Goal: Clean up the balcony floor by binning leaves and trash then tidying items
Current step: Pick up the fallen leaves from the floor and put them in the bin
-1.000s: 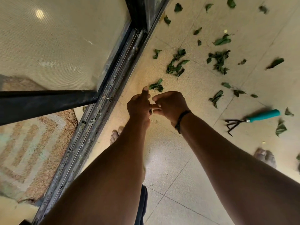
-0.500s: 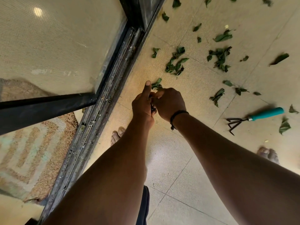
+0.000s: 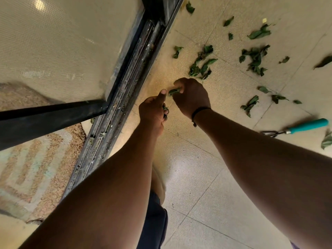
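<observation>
Speckled balcony floor (image 3: 206, 186) is strewn with green leaves (image 3: 202, 64) beside the door track (image 3: 115, 123). One leaf (image 3: 173, 91) is pinched by the right hand (image 3: 191, 97); crumpled leaves are gripped in the left hand (image 3: 152, 113), thumb raised.

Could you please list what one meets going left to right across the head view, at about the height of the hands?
Patterned woven doormat → dark metal sliding-door track → left hand gripping leaves → right hand pinching a green leaf → crumpled green leaf on the floor → teal-handled hand rake.
</observation>
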